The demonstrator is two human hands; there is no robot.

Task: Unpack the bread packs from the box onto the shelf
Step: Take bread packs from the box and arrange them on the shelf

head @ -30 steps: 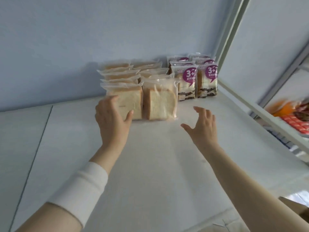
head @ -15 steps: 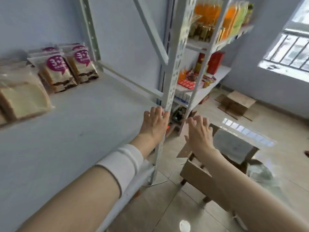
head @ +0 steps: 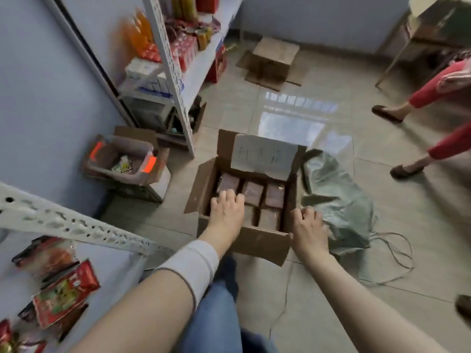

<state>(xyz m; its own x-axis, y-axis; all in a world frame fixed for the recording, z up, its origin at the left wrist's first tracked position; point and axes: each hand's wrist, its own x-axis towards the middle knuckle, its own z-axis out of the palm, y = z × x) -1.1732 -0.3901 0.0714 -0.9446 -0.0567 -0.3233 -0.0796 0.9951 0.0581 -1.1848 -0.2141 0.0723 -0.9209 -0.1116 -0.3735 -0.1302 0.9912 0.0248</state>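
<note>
- Your left hand [head: 226, 212] hovers, fingers loose, over the bread packs [head: 274, 196] in the box [head: 260, 242].
- Your right hand [head: 309, 231], fingers relaxed, holds nothing beside the box's right wall.

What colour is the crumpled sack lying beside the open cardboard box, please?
The sack is pale grey-green, best seen in the head view.

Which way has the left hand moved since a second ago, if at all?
Yes. The left hand has come down from the bread shelf to the open box on the floor, fingers now over the bread packs inside.
</note>
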